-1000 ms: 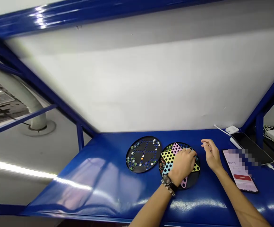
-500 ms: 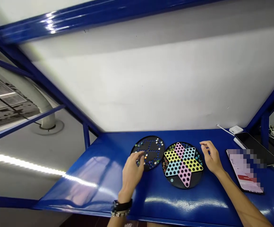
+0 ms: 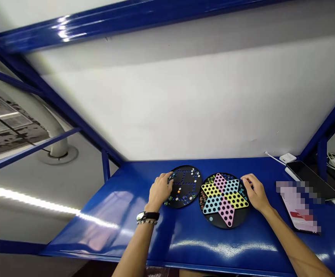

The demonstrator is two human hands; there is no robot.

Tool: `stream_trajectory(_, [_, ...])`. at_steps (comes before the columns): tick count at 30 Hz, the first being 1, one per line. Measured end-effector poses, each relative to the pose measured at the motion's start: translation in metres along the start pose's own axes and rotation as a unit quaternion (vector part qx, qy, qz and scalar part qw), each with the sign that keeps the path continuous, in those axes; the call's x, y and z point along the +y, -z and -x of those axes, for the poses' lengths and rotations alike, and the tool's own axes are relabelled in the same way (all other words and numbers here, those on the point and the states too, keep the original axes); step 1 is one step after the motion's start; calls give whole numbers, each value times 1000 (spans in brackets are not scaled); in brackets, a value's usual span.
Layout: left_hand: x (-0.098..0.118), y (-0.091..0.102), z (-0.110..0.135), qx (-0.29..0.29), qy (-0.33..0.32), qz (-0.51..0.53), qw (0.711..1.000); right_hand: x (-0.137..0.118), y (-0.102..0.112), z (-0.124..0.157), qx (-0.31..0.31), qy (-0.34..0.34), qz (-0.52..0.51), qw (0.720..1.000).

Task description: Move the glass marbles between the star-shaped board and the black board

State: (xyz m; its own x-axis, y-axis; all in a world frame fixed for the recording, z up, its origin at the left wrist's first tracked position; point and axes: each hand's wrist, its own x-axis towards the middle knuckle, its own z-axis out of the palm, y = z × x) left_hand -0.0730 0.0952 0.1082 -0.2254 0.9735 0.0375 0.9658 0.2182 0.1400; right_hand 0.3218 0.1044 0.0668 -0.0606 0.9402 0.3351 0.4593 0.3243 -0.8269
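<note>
My left hand is over the left rim of a round black game board with blue-edged holes and small marbles. Its fingers reach toward marbles there, thumb and forefinger slightly apart, and I make out nothing between them. To the right lies a Chinese checkers board with a pink, yellow and blue star; coloured marbles fill several of its rim pockets. My right hand is beside that board's right rim, fingers loosely bent and the thumb apart, with nothing visible in it. An orange marble sits on the left board.
A phone with a lit, partly blurred screen lies to the right. Behind it are a dark phone, a white charger and cables. The blue tabletop meets a white wall panel; blue frame bars surround it.
My left hand has moved up and left, from the middle of the left board to its left rim. My right hand has shifted slightly left, closer to the star board.
</note>
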Motion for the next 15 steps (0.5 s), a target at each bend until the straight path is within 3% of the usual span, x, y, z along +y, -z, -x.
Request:
stream_trajectory(4, [15, 2, -22, -5, -14, -20, 1000, -1, 1, 0, 8, 6, -20, 1000])
stream_trajectory(8, [43, 13, -17, 23, -43, -6, 999, -1, 4, -2, 31, 13, -44, 998])
stream_trajectory(12, [116, 13, 20, 41, -157, 54, 985, 1, 4, -4, 45, 24, -46, 998])
stream_trajectory(15, [181, -4, 51, 18, -263, 95, 960, 1, 5, -4, 46, 23, -40, 998])
